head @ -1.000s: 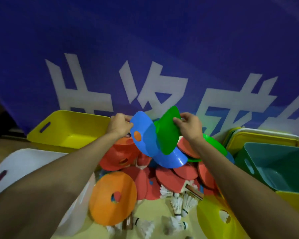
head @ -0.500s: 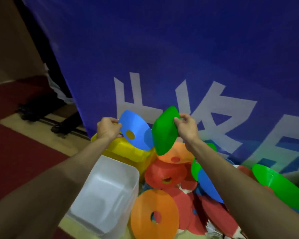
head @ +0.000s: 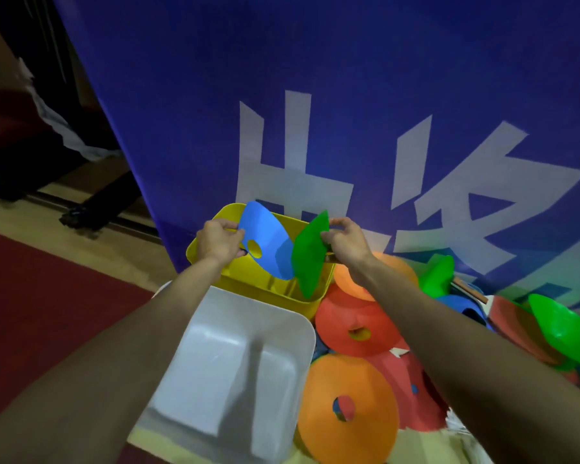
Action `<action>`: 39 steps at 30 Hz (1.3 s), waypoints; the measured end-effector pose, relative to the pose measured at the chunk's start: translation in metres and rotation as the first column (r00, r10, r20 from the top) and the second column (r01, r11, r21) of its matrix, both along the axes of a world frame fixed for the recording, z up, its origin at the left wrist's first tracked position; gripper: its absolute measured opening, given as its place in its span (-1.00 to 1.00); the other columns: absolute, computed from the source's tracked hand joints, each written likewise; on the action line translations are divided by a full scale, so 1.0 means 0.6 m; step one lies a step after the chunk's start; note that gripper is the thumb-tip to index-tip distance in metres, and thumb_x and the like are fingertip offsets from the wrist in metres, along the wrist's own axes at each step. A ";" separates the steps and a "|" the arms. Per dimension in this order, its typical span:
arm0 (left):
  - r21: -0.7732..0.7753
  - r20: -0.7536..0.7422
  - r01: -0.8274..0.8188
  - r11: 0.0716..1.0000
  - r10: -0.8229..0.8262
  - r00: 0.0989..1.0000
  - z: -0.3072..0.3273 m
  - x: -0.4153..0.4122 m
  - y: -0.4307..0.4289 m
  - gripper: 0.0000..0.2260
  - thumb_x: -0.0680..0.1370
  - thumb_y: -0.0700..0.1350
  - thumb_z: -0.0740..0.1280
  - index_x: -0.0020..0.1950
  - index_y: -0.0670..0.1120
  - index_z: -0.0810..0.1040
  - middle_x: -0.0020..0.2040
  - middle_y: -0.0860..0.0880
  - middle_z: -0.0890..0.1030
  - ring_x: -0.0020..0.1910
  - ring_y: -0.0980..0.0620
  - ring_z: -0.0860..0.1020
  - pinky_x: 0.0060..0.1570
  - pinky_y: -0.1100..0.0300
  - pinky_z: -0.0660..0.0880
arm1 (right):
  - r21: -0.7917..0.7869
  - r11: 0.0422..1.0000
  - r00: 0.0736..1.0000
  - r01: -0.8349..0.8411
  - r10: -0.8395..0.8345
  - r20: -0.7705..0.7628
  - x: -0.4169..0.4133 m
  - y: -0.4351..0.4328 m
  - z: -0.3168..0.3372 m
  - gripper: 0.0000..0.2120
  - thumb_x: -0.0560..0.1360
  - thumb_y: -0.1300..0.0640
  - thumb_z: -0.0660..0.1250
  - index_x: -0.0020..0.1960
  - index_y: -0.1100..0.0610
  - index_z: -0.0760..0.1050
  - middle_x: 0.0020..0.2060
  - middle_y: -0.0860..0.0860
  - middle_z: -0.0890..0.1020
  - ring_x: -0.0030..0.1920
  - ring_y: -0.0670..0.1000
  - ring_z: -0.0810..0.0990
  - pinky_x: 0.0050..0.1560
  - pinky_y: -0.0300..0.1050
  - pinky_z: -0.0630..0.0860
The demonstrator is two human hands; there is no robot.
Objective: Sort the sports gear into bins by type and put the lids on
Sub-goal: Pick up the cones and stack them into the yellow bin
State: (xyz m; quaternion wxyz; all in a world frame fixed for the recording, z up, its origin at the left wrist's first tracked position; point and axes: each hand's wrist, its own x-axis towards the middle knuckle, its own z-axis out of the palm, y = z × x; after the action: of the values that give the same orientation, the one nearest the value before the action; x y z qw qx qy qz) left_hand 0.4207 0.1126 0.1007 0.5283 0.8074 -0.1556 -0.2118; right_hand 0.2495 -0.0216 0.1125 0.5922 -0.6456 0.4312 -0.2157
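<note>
**Two cones held on edge over the yellow bin**

Far left: red carpet (head: 31, 313), then a strip of pale wood floor. A dark stand (head: 94, 209) sits on that strip, at the edge of the blue banner (head: 349, 78). The banner carries large white characters and fills the background.

Left hand (head: 218, 242): fingers and thumb pinch the rim of the blue cone (head: 268, 242), a flat disc type with a centre hole. The cone is tipped up on edge over the mouth of the yellow bin (head: 268, 293). Yellow shows through the hole.

Green cone (head: 310, 256): just right of the blue one and also on edge, overlapping its right side. Cannot tell whether the two touch. Its lower edge hangs at the bin's opening, near the right wall.

Right hand (head: 347, 244): fingers curled round the green cone's upper edge, grasping it.

White bin (head: 221, 329): nearer the camera than the yellow bin and right up against it, partly under the left forearm.

Right of the bins: cones heaped on the floor.
- A red cone (head: 342, 309) lies against the yellow bin's right wall.
- An orange cone (head: 365, 440) lies nearer the camera, beside the white bin.
- Another orange one shows behind the right wrist.
- More green cones (head: 563, 326) are at far right.
- A blue one is half hidden behind the right forearm.

Edges there are blurred.
</note>
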 end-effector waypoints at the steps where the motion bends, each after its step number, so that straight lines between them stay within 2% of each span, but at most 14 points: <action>1: -0.002 -0.006 0.021 1.000 -0.021 1.000 -0.003 -0.002 -0.001 -0.80 0.51 -0.24 0.36 0.13 -0.22 0.55 -0.05 -0.16 0.61 -0.18 -0.18 0.64 -0.21 0.00 0.64 | 0.013 1.000 1.000 -0.027 0.027 -0.001 0.004 0.004 -0.001 -0.74 0.56 0.28 0.22 0.24 0.16 0.41 -0.04 0.13 0.62 -0.19 0.01 0.61 -0.35 -0.13 0.57; 3: 0.003 -0.010 0.038 0.999 -0.038 0.999 -0.008 -0.001 -0.004 -0.83 0.53 -0.22 0.34 0.10 -0.22 0.56 -0.09 -0.15 0.60 -0.28 -0.15 0.62 -0.28 0.07 0.61 | 0.048 0.995 0.996 -0.088 0.088 0.008 0.011 0.011 0.001 -0.76 0.57 0.29 0.22 0.23 0.19 0.40 0.02 0.16 0.59 -0.22 0.01 0.61 -0.26 -0.10 0.61; 6: 0.023 0.010 0.054 0.998 -0.054 0.998 -0.015 0.009 -0.004 -0.83 0.57 -0.14 0.27 0.09 -0.17 0.57 -0.10 -0.15 0.63 -0.30 -0.10 0.62 -0.20 0.03 0.59 | 0.039 0.986 0.986 -0.165 0.166 -0.018 0.016 0.015 0.000 -0.79 0.58 0.27 0.23 0.21 0.20 0.40 0.12 0.18 0.58 -0.20 0.02 0.62 -0.23 -0.14 0.61; 8: 0.035 0.031 0.100 0.994 -0.102 0.994 -0.017 0.012 -0.004 -0.85 0.58 -0.12 0.25 0.07 -0.11 0.56 -0.08 -0.14 0.63 -0.25 -0.09 0.63 -0.16 0.01 0.60 | 0.007 0.977 0.975 -0.211 0.211 -0.064 0.013 0.014 -0.004 -0.80 0.59 0.28 0.22 0.21 0.24 0.42 0.10 0.16 0.59 -0.20 0.00 0.61 -0.27 -0.18 0.59; 10: 0.030 0.051 0.148 0.988 -0.150 0.987 -0.017 0.008 -0.010 -0.90 0.57 -0.12 0.24 0.00 -0.06 0.54 -0.06 -0.13 0.64 -0.26 -0.08 0.62 -0.10 0.00 0.59 | -0.015 0.973 0.969 -0.229 0.227 -0.096 0.003 0.008 -0.007 -0.85 0.58 0.29 0.23 0.14 0.22 0.47 0.03 0.14 0.60 -0.19 0.02 0.61 -0.25 -0.14 0.58; 14: 0.022 0.077 0.261 0.965 -0.261 0.962 -0.012 -0.019 -0.041 -0.89 0.57 -0.14 0.25 -0.03 -0.06 0.57 -0.05 -0.09 0.63 -0.28 0.00 0.60 -0.20 0.18 0.51 | -0.052 0.965 0.957 -0.255 0.244 -0.158 -0.038 -0.025 -0.004 -0.89 0.57 0.28 0.24 0.06 0.19 0.50 -0.05 0.12 0.62 -0.13 0.07 0.62 -0.17 -0.06 0.59; 18: 0.045 0.084 0.421 0.906 -0.423 0.902 0.004 -0.078 -0.087 -0.80 0.61 -0.11 0.22 -0.04 -0.15 0.61 -0.16 -0.02 0.62 -0.25 0.09 0.55 -0.30 0.39 0.44 | -0.069 0.974 0.966 -0.215 0.201 -0.164 -0.101 -0.069 0.006 -0.90 0.56 0.28 0.24 0.00 0.15 0.51 -0.08 0.14 0.64 -0.15 0.06 0.62 -0.17 -0.03 0.58; 20: 0.067 0.091 0.503 0.862 -0.507 0.857 0.010 -0.116 -0.113 -0.80 0.61 -0.11 0.22 -0.06 -0.16 0.60 -0.23 0.02 0.59 -0.28 0.13 0.53 -0.35 0.46 0.43 | -0.081 0.983 0.975 -0.164 0.149 -0.163 -0.137 -0.090 0.006 -0.89 0.56 0.28 0.24 0.04 0.18 0.50 -0.08 0.14 0.64 -0.17 0.06 0.62 -0.20 -0.06 0.57; 21: 0.085 0.093 0.545 0.834 -0.551 0.829 0.012 -0.135 -0.125 -0.80 0.60 -0.11 0.23 -0.08 -0.16 0.60 -0.24 0.01 0.59 -0.29 0.14 0.51 -0.35 0.47 0.43 | -0.086 0.986 0.977 -0.144 0.128 -0.170 -0.156 -0.099 0.006 -0.88 0.56 0.29 0.23 0.07 0.20 0.50 -0.08 0.13 0.63 -0.17 0.05 0.61 -0.20 -0.08 0.56; 24: 0.150 0.082 0.658 0.738 -0.672 0.736 0.005 -0.192 -0.156 -0.81 0.58 -0.11 0.27 -0.18 -0.11 0.61 -0.29 0.00 0.58 -0.31 0.09 0.51 -0.22 0.27 0.43 | -0.114 0.989 0.977 -0.098 0.074 -0.200 -0.211 -0.120 0.002 -0.88 0.57 0.29 0.20 0.05 0.20 0.49 -0.10 0.11 0.63 -0.21 0.04 0.59 -0.23 -0.12 0.54; 26: 0.191 0.073 0.698 0.690 -0.719 0.691 -0.007 -0.230 -0.167 -0.82 0.55 -0.11 0.30 -0.17 -0.13 0.64 -0.31 0.00 0.59 -0.30 0.07 0.55 -0.20 0.21 0.42 | -0.164 0.985 0.980 -0.057 0.024 -0.198 -0.242 -0.128 -0.010 -0.87 0.57 0.30 0.20 0.02 0.19 0.51 -0.12 0.13 0.64 -0.21 0.04 0.59 -0.26 -0.14 0.52; 30: 0.294 0.090 0.728 0.619 -0.776 0.624 -0.047 -0.290 -0.173 -0.81 0.51 -0.07 0.35 -0.15 -0.18 0.66 -0.26 -0.12 0.66 -0.27 0.04 0.57 -0.19 0.15 0.47 | -0.290 0.947 0.969 -0.139 0.070 -0.236 -0.266 -0.127 -0.050 -0.89 0.54 0.27 0.26 -0.04 0.13 0.54 -0.18 0.06 0.67 -0.21 0.01 0.62 -0.23 -0.14 0.53; 35: 0.423 0.087 0.710 0.564 -0.804 0.588 -0.105 -0.326 -0.154 -0.86 0.49 -0.09 0.38 -0.09 -0.12 0.69 -0.10 -0.04 0.69 -0.07 0.05 0.61 -0.05 0.21 0.47 | -0.361 0.883 0.915 -0.299 0.158 -0.370 -0.269 -0.125 -0.091 -0.89 0.49 0.23 0.33 -0.02 0.10 0.60 -0.15 0.06 0.68 -0.11 0.03 0.62 -0.03 -0.09 0.52; 39: 0.315 0.061 0.697 0.645 -0.746 0.663 -0.151 -0.335 -0.127 -0.94 0.47 -0.17 0.39 -0.18 -0.07 0.67 -0.12 -0.02 0.69 -0.16 0.12 0.58 -0.10 0.22 0.49 | -0.345 0.857 0.878 -0.384 0.224 -0.422 -0.252 -0.117 -0.121 -0.86 0.49 0.21 0.31 0.01 0.08 0.60 -0.11 0.00 0.67 -0.04 0.00 0.62 0.05 -0.07 0.51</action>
State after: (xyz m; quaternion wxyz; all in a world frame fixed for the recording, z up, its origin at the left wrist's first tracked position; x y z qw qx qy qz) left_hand 0.2197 0.0363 0.0104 0.2697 0.7562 -0.4842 -0.3480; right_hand 0.0986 -0.0918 0.0401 0.3756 -0.8466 0.3683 -0.0803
